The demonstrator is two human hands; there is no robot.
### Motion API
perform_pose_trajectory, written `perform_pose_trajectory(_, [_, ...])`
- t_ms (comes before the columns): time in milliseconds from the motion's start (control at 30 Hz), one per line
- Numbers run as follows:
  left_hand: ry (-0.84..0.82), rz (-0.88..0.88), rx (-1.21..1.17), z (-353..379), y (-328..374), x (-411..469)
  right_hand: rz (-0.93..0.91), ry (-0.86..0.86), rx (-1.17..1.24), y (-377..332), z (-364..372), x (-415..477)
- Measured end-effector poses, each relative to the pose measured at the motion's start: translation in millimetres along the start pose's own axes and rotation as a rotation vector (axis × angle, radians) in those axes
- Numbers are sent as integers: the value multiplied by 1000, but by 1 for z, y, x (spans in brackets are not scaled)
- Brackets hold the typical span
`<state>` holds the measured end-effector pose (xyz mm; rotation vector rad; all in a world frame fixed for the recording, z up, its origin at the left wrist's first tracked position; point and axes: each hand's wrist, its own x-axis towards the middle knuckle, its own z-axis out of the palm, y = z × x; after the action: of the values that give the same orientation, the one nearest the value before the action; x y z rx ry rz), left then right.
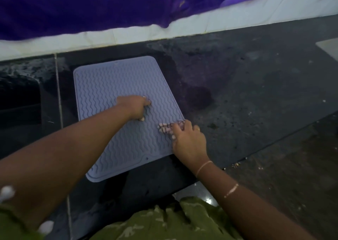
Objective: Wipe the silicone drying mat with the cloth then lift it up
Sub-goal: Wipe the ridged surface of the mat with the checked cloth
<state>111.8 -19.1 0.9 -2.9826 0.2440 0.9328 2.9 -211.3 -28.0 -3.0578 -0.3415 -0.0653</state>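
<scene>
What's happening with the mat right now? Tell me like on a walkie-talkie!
Left hand pressing on mat centre. Right hand holds cloth at mat's right edge. Mat flat on countertop, not lifted. Nothing blocking it.

Purple fabric [91, 5] above dark countertop [256, 93]
</scene>
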Motion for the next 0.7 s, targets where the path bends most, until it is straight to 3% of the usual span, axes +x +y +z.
perform_pose_trajectory(167, [0,84,2,-1,0,-3,-13,-134,0,0,-16,26])
perform_pose_trajectory(300, [-139,99,-122,-1,-8,-6,77,-122,-11,-7,-14,93])
perform_pose_trajectory(367, [-143,91,-69,3,-8,-3,119,-140,-5,-17,-10,106])
perform_pose_trajectory(500, [-96,75,40,8,-8,1,30,-96,-47,-26,-9,65])
perform_pose_trajectory(700, [-70,64,15,8,-5,-6,-21,-136,-88,-26,-14,-14])
